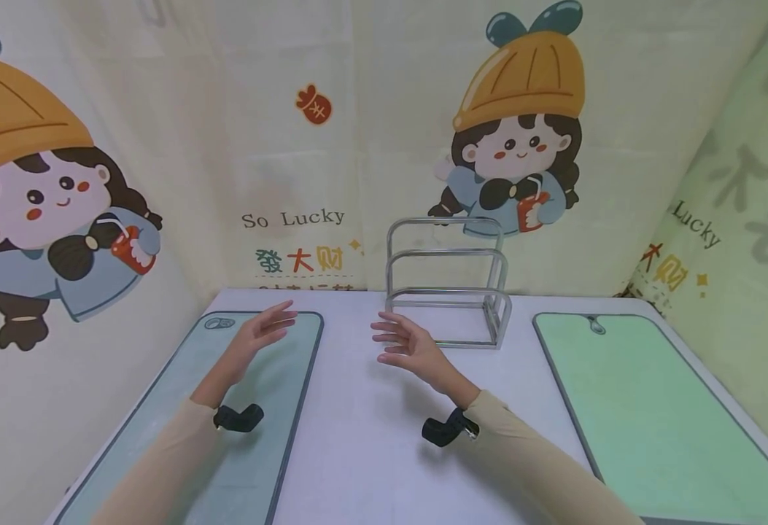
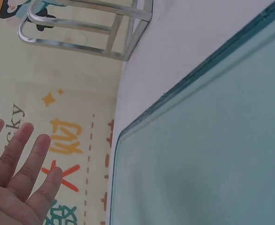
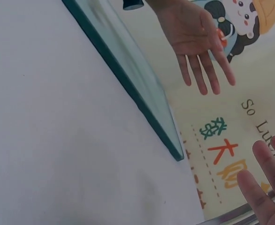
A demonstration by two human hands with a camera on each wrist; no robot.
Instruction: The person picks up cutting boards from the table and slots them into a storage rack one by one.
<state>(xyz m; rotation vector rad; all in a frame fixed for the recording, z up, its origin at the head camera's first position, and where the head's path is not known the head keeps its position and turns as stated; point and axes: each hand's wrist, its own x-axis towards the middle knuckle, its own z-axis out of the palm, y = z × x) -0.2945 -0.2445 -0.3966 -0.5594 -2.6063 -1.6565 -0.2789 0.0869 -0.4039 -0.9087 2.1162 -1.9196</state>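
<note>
My left hand (image 1: pixel 260 337) is raised over a pale blue panel (image 1: pixel 252 467) with a dark outline, fingers extended and nothing in it. Facing it, my right hand (image 1: pixel 416 348) hovers above the white tabletop, its fingers also extended and holding nothing. Just behind the right hand stands a silver metal rack (image 1: pixel 503 313) with several upright loops; the fingers overlap its lower left corner in the head view. In the left wrist view, spread left fingers (image 2: pixel 28 161) show against the printed backdrop. The right wrist view catches the left palm (image 3: pixel 186 28) and the right fingertips (image 3: pixel 254 185).
On the right side of the table (image 1: pixel 357 452) lies a light green panel (image 1: pixel 659 408) with a dark outline. A cloth backdrop (image 1: pixel 384 146) with cartoon figures and lettering closes off the back and sides. Each wrist carries a black camera mount (image 1: pixel 239 418).
</note>
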